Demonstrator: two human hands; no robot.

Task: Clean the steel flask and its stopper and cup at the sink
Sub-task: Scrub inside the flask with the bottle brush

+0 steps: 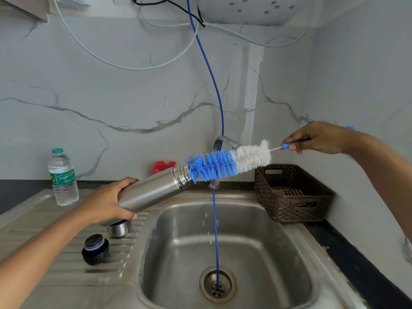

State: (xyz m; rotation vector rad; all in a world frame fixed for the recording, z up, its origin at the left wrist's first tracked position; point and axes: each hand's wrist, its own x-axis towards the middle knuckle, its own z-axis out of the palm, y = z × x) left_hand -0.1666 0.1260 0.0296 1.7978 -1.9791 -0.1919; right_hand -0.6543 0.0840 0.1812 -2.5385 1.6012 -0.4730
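Head view, looking down at a steel sink (178, 241) set against a marble-patterned wall. The left hand (109, 200) gripped the base end of the steel flask (153, 189), fingers curled round its body, holding it nearly horizontal above the sink's left edge with the open threaded mouth pointing right. The right hand (318, 138) pinched the thin blue handle of a bottle brush (229, 162). The brush's blue bristle tip sat right at the flask's mouth, with the white bristles behind it fully outside. A few water droplets hung in the air over the basin. On the ribbed drainboard (66, 275) to the left stood the dark stopper (95, 249), and just behind it the small steel cup (118, 228), partly hidden under the left hand. A thin blue hose (215, 230) dropped from above, past the tap (225, 141), into the drain (218, 284). A plastic water bottle (63, 177) stood upright at the far left. A brown perforated basket (289, 192) sat on the counter to the right of the sink.
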